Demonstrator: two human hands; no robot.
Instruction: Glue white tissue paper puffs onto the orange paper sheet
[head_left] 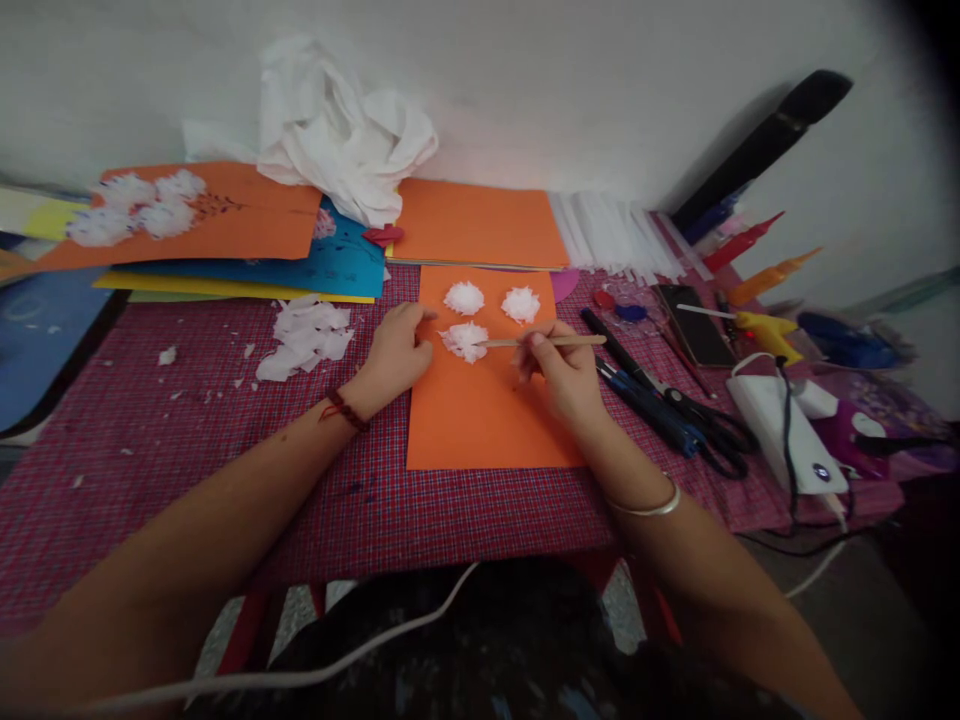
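An orange paper sheet [480,410] lies on the red checked tablecloth [187,420] in front of me. Three white tissue puffs sit on its upper part: one at the top left [463,297], one at the top right [520,304], one lower [465,341]. My right hand [564,370] is closed on a thin wooden stick [559,341] whose tip touches the lower puff. My left hand [396,350] rests on the sheet's left edge, fingers curled, fingertips beside that puff.
White paper scraps [304,338] lie left of the sheet. Behind are coloured card sheets [225,225], crumpled white tissue [337,130] and folded white strips [615,235]. To the right lie scissors [694,415], pens, a phone [694,325], a yellow glue gun [765,332] and cables.
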